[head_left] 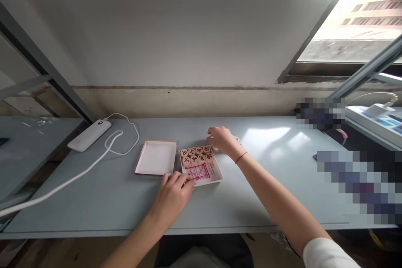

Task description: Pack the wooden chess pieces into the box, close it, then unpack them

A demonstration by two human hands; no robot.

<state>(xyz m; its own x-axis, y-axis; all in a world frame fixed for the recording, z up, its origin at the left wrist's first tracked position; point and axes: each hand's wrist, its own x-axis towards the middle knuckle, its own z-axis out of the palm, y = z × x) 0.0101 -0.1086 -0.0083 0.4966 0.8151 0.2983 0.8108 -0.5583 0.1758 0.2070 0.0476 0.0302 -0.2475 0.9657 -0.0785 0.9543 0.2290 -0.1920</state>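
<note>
A shallow box (216, 177) on the grey desk holds two rows of round wooden Chinese chess pieces (194, 159) with red characters, along its far side. Red lines mark the bare box floor. My left hand (174, 194) has its fingers curled against the box's near left corner. Beyond the far right corner, my right hand (223, 139) is closed, fingertips pinched on what looks like a chess piece (211, 136), mostly hidden. Loose pieces lie under and behind this hand; one chess piece (237, 139) shows past the wrist.
To the left of the box lies its white-lined lid (158, 158), inside up. A white power bank (89, 135) with a white cable (108, 149) is at the desk's far left. Blurred-out items (361, 184) occupy the right side. A wall (188, 100) stands behind the desk.
</note>
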